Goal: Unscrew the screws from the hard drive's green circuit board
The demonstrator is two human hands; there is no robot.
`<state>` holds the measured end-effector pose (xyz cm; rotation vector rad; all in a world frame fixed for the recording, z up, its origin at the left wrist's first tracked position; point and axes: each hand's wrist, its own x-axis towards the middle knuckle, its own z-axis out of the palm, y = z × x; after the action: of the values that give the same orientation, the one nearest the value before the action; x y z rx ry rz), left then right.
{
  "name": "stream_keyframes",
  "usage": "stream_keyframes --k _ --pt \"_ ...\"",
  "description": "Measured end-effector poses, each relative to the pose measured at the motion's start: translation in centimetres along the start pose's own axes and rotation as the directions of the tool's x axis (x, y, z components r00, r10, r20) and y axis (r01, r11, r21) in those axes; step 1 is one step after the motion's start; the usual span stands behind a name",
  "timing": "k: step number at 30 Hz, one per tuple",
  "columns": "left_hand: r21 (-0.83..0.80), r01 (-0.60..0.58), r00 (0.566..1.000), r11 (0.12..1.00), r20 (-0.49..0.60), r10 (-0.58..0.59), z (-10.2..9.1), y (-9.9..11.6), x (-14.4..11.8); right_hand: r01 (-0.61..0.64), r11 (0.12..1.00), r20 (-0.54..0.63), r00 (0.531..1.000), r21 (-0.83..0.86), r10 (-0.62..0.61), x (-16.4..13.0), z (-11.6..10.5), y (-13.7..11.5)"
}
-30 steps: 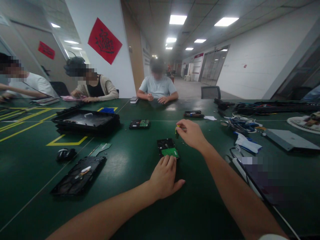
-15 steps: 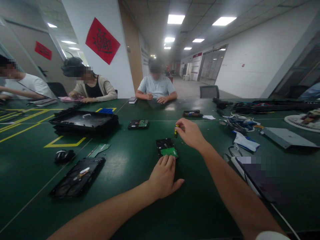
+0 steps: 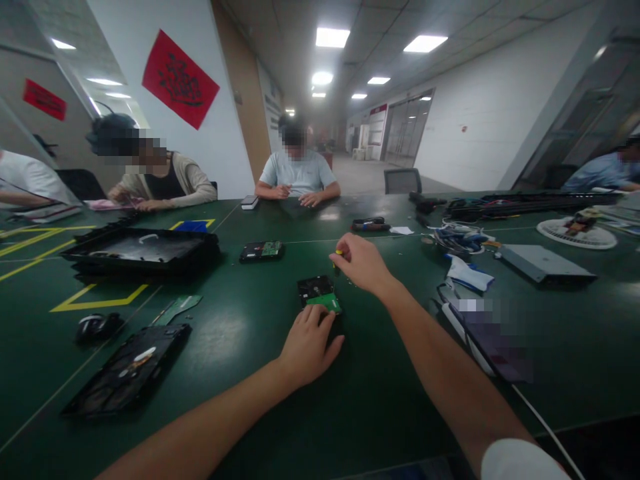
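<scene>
A: Which parts are hard to make out?

B: Chiefly the small yellow-topped tool. The right grip has it pinched between thumb and fingertips, which cover much of it. Its dark lower part blends into the green tabletop, so I can't tell whether its end touches anything.

A: And the hard drive?

B: The near edge is partly hidden under the fingers of the left grip. The black far part and some of the green circuit board show, but any print is too small to read.

A: Is anything cut off?

B: The white sleeve on the right arm leaves at the bottom edge. The frame also cuts the person at far left and the person at far right. The dark flat object beside the right forearm is partly pixelated.

A: Where does the drive lie from each grip?

B: Flat on the tabletop. The right grip is raised just beside its far right corner. The left grip is relaxed, not clasping: fingertips rest on the near edge, thumb spread away. A second hard drive lies farther off, apart from both.
</scene>
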<state>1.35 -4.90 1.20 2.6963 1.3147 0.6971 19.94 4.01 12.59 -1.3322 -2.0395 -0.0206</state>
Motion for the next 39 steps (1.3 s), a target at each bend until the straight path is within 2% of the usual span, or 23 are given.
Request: stream_keyframes --k 6,11,15,20,28,39 --pt "-0.133 -0.040 0.996 0.990 -0.082 0.029 0.2 -2.7 1.1 0.064 0.998 0.003 0.998 -0.005 -0.064 -0.2 0.2 -0.3" --pt "-0.079 0.038 0.985 0.996 -0.168 -0.051 0.6 -4.9 1.4 0.091 0.996 0.021 0.996 0.014 -0.092 -0.2 0.3 -0.3" --pt "-0.041 0.105 0.985 0.994 -0.130 -0.109 0.8 -6.0 1.3 0.100 0.994 0.037 0.994 0.052 -0.102 -0.1 0.2 -0.3" --pt "-0.050 0.128 0.990 0.990 -0.050 -0.131 1.2 -6.4 1.2 0.058 0.996 0.047 0.997 0.074 -0.061 -0.1 0.0 -0.2" --pt "-0.087 0.151 0.987 0.985 -0.045 -0.155 1.6 -6.7 1.2 0.047 0.998 0.025 0.998 0.041 -0.049 -0.1 0.4 -0.3" --pt "-0.074 0.131 0.991 0.989 -0.032 -0.134 1.8 -6.9 1.2 -0.034 0.999 0.030 0.999 0.040 0.033 0.0 0.6 -0.1"
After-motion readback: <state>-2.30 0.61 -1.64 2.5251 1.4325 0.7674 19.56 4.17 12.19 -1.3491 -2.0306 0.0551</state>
